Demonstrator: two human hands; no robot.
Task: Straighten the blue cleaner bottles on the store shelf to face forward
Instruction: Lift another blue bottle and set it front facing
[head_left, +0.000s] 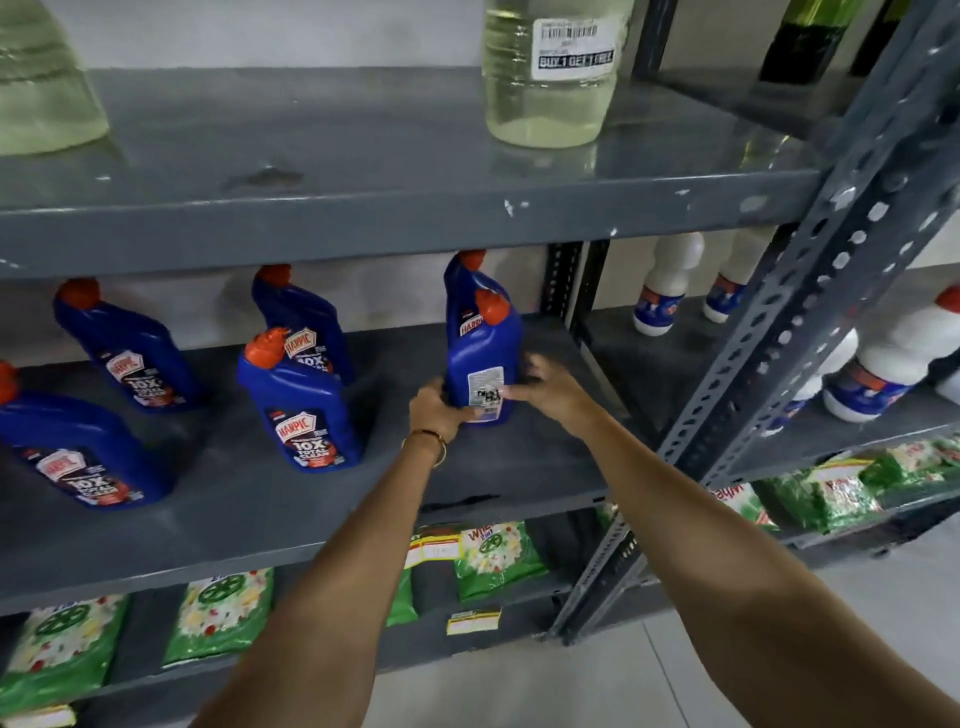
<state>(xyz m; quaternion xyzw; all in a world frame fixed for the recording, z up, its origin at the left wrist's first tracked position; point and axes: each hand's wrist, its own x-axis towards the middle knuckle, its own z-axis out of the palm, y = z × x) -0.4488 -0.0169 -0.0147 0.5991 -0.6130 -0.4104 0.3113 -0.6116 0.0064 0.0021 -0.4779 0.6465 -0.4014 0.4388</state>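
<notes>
I look down onto a grey metal shelf (218, 525) stocked with blue cleaner bottles with red caps. Far left, near the front edge, one bottle (72, 447) shows its front label. Behind it, a second bottle (127, 353) also faces me. Further right stand two more, a near bottle (301, 410) and a far bottle (304, 317) close behind it, both label-forward.

Right of those, my left hand (439, 408) wraps the lower left side of the turned bottle (483, 358), whose white back label with a barcode faces me. My right hand (545, 387) presses its lower right side, fingers curled against it, so both hands grip this one bottle between them. Just behind it stands another blue bottle (465, 275), so close that I cannot tell whether they touch.

The risk, as I judge it: rotating the held bottle could swing its angled neck into that rear bottle and knock it over. The grip sits low on a tall body, so a quick twist could tip it. To the right, past the shelf upright (810, 291), stand white bottles (670, 286), well apart and unlikely to be disturbed.
</notes>
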